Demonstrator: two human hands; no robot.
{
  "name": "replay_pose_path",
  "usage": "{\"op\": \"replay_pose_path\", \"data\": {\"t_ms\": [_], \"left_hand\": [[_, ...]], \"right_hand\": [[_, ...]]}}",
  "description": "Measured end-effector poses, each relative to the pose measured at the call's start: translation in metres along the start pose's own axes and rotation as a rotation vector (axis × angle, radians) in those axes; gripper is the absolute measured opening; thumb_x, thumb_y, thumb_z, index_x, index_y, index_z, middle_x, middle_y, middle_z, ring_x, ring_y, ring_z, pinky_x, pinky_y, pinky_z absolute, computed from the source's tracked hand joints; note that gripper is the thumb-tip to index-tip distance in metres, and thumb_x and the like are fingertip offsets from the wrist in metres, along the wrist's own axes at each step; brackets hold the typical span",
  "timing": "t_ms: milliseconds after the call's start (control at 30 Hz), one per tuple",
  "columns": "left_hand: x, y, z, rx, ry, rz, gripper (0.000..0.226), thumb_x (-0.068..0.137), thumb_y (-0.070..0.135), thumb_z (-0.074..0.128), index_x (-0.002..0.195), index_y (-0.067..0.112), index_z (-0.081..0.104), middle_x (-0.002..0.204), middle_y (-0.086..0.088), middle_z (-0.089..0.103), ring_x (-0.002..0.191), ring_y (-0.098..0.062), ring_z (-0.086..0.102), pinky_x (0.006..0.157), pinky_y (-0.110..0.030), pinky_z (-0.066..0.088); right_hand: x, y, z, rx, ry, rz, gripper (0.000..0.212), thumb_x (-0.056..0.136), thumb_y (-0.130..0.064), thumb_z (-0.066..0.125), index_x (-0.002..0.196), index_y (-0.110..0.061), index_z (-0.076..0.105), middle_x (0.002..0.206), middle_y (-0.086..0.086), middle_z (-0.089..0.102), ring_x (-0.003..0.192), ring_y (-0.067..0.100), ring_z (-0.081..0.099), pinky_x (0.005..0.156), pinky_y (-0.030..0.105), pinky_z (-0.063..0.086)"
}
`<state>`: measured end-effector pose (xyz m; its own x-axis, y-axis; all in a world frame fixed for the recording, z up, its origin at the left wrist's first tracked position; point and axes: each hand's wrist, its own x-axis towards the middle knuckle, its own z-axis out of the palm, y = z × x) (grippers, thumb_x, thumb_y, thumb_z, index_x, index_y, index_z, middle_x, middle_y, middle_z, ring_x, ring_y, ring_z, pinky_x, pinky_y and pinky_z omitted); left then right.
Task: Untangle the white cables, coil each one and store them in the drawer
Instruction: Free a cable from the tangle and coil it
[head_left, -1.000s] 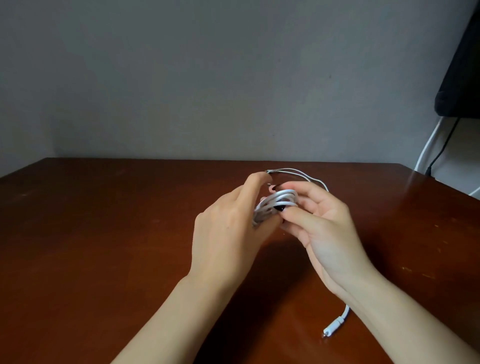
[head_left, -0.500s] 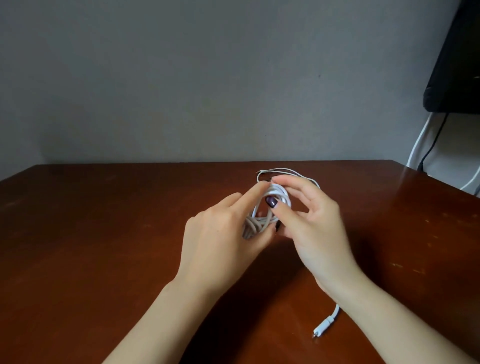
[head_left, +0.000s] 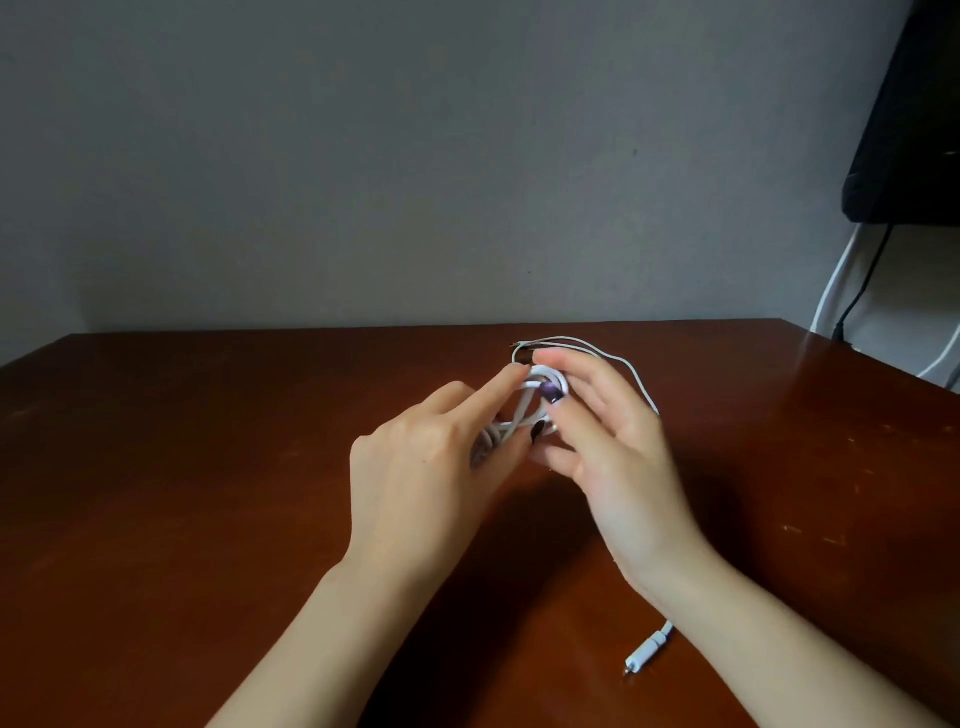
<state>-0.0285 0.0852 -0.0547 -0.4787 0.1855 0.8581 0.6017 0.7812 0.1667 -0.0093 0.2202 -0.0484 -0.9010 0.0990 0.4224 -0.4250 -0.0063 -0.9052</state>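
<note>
Person is holding the white cable bundle (head_left: 524, 400) over the table (head_left: 208, 467) w/ both hands, right between the fingertips. The left hand (head_left: 431, 467) is gripping the lower, looser part. Its index finger is stretching fwd & touching the top loop, the other fingers are curling round the strands, and the thumb w/ a dark nail is pressing in from the near side. The right hand (head_left: 613, 452) is pinching the tighter upper coil. Its thumb, dark nail too, is lying across the front of the coil, & the other fingers are standing a bit spread & bent behind it. So both hands are clamping on the same bundle, w/ the two sets of fingertips nearly meeting at the top loop.

Just beyond the right fingertips a thin white cable (head_left: 571, 340) is looping out over the wood & curving back behind the right-hand knuckles. Can't tell where it's joining the bundle. Well to the near side of the fingers, by the right forearm, a white plug (head_left: 647, 652) is lying on the table, its lead going under the forearm & hidden from there.

Far right of the fingers, past the table edge, a black object (head_left: 914, 130) is hanging in the corner w/ cords (head_left: 834, 286), one white & one black, dropping beneath it.
</note>
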Motion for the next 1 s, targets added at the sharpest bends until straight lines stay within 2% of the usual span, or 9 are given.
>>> {"op": "replay_pose_path", "data": {"t_ms": [67, 133, 233, 400, 500, 633, 733, 833, 1000], "left_hand": [[0.0, -0.001, 0.0, -0.051, -0.009, 0.008, 0.039, 0.081, 0.037, 0.062, 0.119, 0.03, 0.065, 0.067, 0.015, 0.05, 0.051, -0.002, 0.038, 0.039, -0.011, 0.022], [0.001, -0.002, 0.001, -0.092, -0.032, -0.013, 0.039, 0.082, 0.042, 0.057, 0.121, 0.038, 0.06, 0.067, 0.012, 0.055, 0.05, -0.006, 0.044, 0.035, -0.02, 0.035], [0.0, -0.002, 0.003, -0.13, -0.056, -0.058, 0.043, 0.08, 0.051, 0.049, 0.122, 0.041, 0.046, 0.067, 0.008, 0.056, 0.051, -0.012, 0.05, 0.038, -0.033, 0.046], [-0.002, 0.0, 0.004, -0.206, -0.121, -0.075, 0.054, 0.076, 0.06, 0.049, 0.127, 0.042, 0.04, 0.082, 0.006, 0.065, 0.065, -0.014, 0.06, 0.049, -0.037, 0.053], [-0.001, 0.005, 0.001, -0.28, -0.189, -0.075, 0.058, 0.076, 0.056, 0.053, 0.131, 0.042, 0.041, 0.085, 0.01, 0.062, 0.07, -0.011, 0.059, 0.054, -0.034, 0.053], [-0.003, 0.008, 0.0, -0.275, -0.241, -0.103, 0.057, 0.077, 0.04, 0.057, 0.132, 0.044, 0.044, 0.08, 0.014, 0.053, 0.067, -0.009, 0.05, 0.051, -0.021, 0.04], [-0.003, 0.009, 0.0, -0.23, -0.218, -0.114, 0.054, 0.077, 0.036, 0.055, 0.13, 0.041, 0.049, 0.077, 0.015, 0.055, 0.062, -0.009, 0.051, 0.049, -0.025, 0.043], [-0.004, 0.009, 0.001, -0.201, -0.153, -0.145, 0.051, 0.075, 0.033, 0.057, 0.126, 0.037, 0.056, 0.076, 0.011, 0.064, 0.059, -0.012, 0.058, 0.048, -0.031, 0.05], [-0.004, 0.012, -0.001, -0.117, -0.024, -0.169, 0.042, 0.072, 0.031, 0.063, 0.114, 0.031, 0.065, 0.057, 0.01, 0.057, 0.046, -0.014, 0.054, 0.038, -0.028, 0.042]], "right_hand": [[0.003, -0.003, -0.003, 0.199, 0.004, 0.121, 0.027, 0.096, -0.005, 0.046, 0.111, -0.019, 0.064, 0.109, 0.005, 0.069, 0.103, 0.022, 0.066, 0.083, 0.038, 0.057], [0.004, -0.005, -0.005, 0.213, -0.03, 0.175, 0.024, 0.095, -0.005, 0.048, 0.108, -0.015, 0.066, 0.106, 0.012, 0.069, 0.102, 0.026, 0.066, 0.08, 0.037, 0.057], [0.003, -0.005, -0.004, 0.015, -0.044, 0.111, 0.027, 0.088, 0.001, 0.057, 0.099, -0.021, 0.066, 0.097, 0.005, 0.072, 0.091, 0.022, 0.069, 0.077, 0.038, 0.057], [0.003, 0.0, -0.003, -0.2, -0.005, -0.012, 0.03, 0.085, -0.004, 0.058, 0.091, -0.033, 0.065, 0.087, -0.004, 0.071, 0.082, 0.015, 0.068, 0.068, 0.034, 0.058], [0.006, 0.003, -0.005, -0.208, 0.052, -0.024, 0.03, 0.084, -0.001, 0.054, 0.091, -0.029, 0.064, 0.081, 0.001, 0.069, 0.075, 0.017, 0.064, 0.057, 0.03, 0.05], [0.009, 0.007, -0.007, -0.259, 0.102, -0.029, 0.029, 0.071, -0.016, 0.05, 0.088, -0.035, 0.063, 0.078, 0.0, 0.068, 0.078, 0.026, 0.064, 0.07, 0.05, 0.055], [0.009, 0.009, -0.008, -0.328, 0.098, -0.052, 0.029, 0.071, -0.02, 0.048, 0.091, -0.037, 0.062, 0.076, -0.002, 0.066, 0.074, 0.027, 0.062, 0.066, 0.053, 0.053], [0.008, 0.008, -0.007, -0.386, 0.066, -0.078, 0.03, 0.075, -0.023, 0.047, 0.096, -0.037, 0.062, 0.083, -0.009, 0.068, 0.08, 0.019, 0.064, 0.075, 0.048, 0.054], [0.005, 0.006, -0.009, -0.397, -0.009, -0.132, 0.03, 0.087, -0.011, 0.056, 0.106, -0.034, 0.062, 0.091, -0.005, 0.07, 0.084, 0.024, 0.066, 0.082, 0.049, 0.053]]}}
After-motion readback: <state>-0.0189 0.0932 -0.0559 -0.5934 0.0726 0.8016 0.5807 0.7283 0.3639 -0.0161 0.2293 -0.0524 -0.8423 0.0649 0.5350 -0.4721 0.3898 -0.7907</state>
